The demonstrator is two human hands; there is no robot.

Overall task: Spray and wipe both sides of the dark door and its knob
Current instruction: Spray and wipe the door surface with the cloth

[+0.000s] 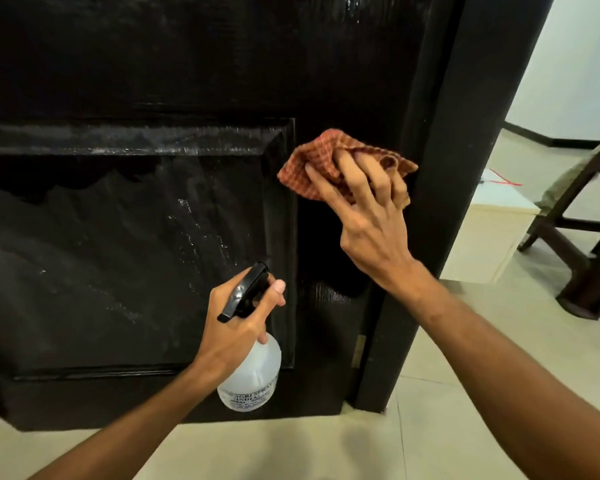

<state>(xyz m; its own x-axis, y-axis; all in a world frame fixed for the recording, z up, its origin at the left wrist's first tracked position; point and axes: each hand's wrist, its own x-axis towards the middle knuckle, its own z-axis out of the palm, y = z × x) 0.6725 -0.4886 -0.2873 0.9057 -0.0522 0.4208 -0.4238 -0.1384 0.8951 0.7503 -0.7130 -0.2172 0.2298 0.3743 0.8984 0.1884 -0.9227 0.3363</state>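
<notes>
The dark door (125,237) fills the left and middle of the view, and its recessed lower panel shows wet streaks. My right hand (368,216) holds a crumpled orange checked cloth (326,161) and presses it against the door's right stile, close to the frame. Lower down, my left hand (236,327) grips the neck of a clear spray bottle (253,375) with a black trigger head, held just in front of the door's bottom right corner. No knob shows in this view.
The black door frame (447,168) stands right of the door, with a brass hinge (359,351) low on it. Beyond it are a dark wooden chair (582,258), a white box (489,230) and pale floor tiles (326,452).
</notes>
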